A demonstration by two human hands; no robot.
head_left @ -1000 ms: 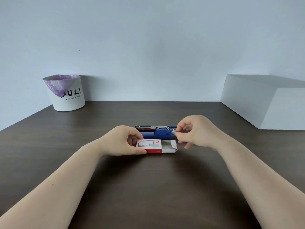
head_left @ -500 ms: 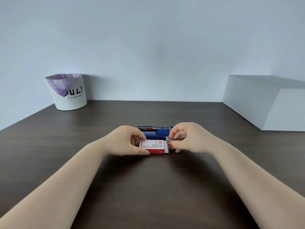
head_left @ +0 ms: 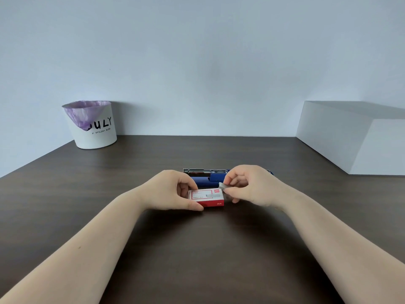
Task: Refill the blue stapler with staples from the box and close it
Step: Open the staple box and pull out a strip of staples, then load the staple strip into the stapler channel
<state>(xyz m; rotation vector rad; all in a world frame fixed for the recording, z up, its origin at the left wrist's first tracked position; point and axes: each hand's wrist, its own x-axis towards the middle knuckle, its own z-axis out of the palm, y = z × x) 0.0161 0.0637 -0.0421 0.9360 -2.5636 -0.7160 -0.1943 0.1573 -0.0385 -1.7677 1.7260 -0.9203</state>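
Since a second ago the box's inner tray has been pushed shut, and the right hand (head_left: 252, 186) now holds a grey strip just above the box's right end. Largest in view is the dark table (head_left: 197, 249), with a white block (head_left: 355, 137) far to the right of the hands and a white bin (head_left: 95, 126) with a purple liner far beyond the left one. Just behind the fingertips lies the blue stapler (head_left: 210, 177), opened out flat with its metal rail showing. Clasped around the left end of the red and white box (head_left: 208, 197), the left hand (head_left: 173, 189) steadies it on the table. Pinched between right thumb and forefinger is the strip of staples (head_left: 223, 185).
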